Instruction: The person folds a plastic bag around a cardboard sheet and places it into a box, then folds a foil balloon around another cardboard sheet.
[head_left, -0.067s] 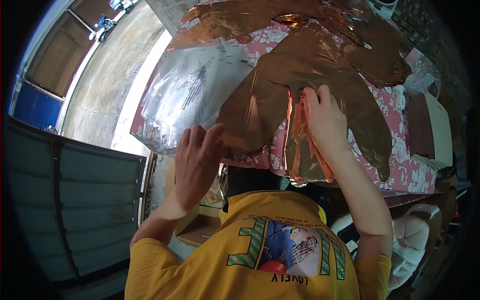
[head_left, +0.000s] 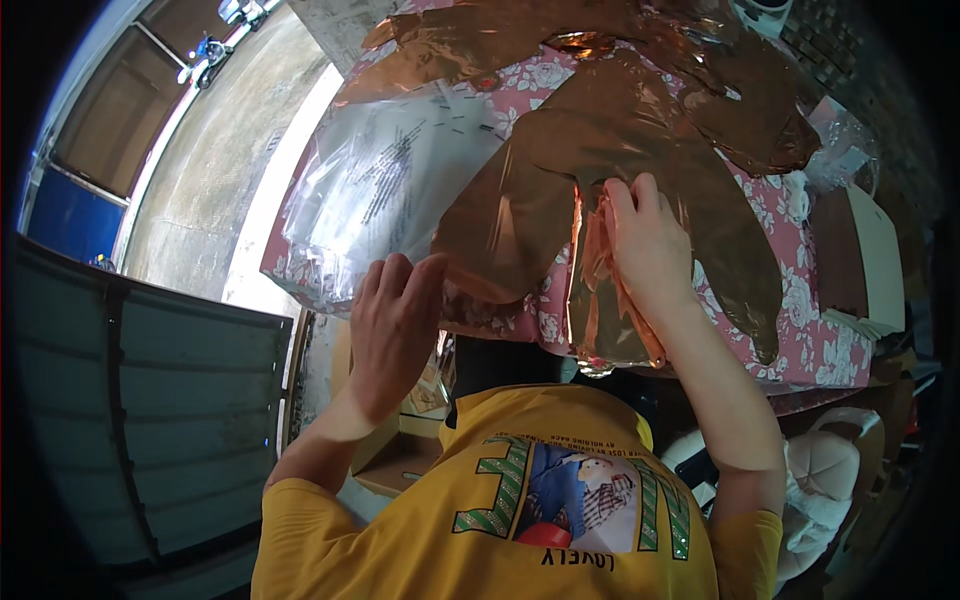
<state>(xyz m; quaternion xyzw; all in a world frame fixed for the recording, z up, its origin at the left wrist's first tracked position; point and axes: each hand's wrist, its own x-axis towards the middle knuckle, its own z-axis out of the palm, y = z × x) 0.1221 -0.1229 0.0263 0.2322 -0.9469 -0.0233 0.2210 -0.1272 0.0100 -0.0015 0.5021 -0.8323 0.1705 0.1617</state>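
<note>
Brown foil (head_left: 620, 120), glossy and lobed, lies at twelve o'clock. At ten, clear bags (head_left: 370, 180) bear dark print, too small to read. The left hand (head_left: 392, 315) curls by the foil's eight o'clock edge; the right hand (head_left: 652, 245) bends over crumpled orange film (head_left: 599, 245). Whether either pinches, I can't tell.

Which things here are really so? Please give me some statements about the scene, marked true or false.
1. The right hand is at the copper-coloured foil. True.
2. Clear plastic packaging lies to the right of that foil. False: the clear plastic packaging lies to its left.
3. The tablecloth is pink with white flowers. True.
4. Both hands wear gloves. False: the left hand and the right are bare.
5. The T-shirt is yellow. True.
</note>
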